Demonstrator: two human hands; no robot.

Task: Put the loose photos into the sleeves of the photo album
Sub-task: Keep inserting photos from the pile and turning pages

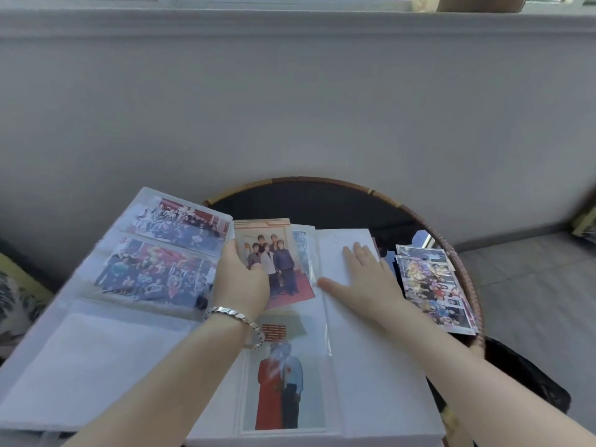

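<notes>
Photo [280, 250] gripped by the left hand [240, 280]; right hand [366, 279] lies flat, fingers straight, on the album [374, 375]

Round dark table [338, 208] with rattan rim, pale grey wall [290, 108], tiled floor [532, 285], patterned cushion [16, 301] at left

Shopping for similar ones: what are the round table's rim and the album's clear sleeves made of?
The round dark table's rim looks like brown rattan or cane, wrapped in bands. The white album's clear sleeves look like thin glossy plastic, judging by glare and wrinkles.
</notes>
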